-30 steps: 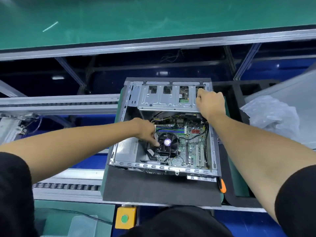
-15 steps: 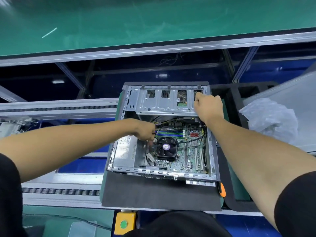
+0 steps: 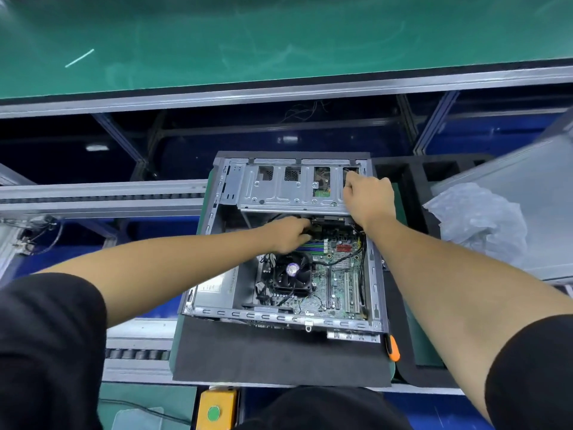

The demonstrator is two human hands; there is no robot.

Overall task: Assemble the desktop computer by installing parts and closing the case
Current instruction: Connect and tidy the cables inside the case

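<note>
Grey metal computer case (image 3: 280,316) lies open on a black foam mat (image 3: 279,358) | left hand (image 3: 290,235) curled under drive cage (image 3: 291,189), grip unclear | right hand (image 3: 370,197) curled over cage's right end

Bright, even overhead light here, and pale glare sweeps the green belt (image 3: 279,35). Lamp reflections glint in the dark gap below it. Straight rails bow at the edges, wide-angle bend. Fine detail stays soft and smeary, shadows faint.
</note>
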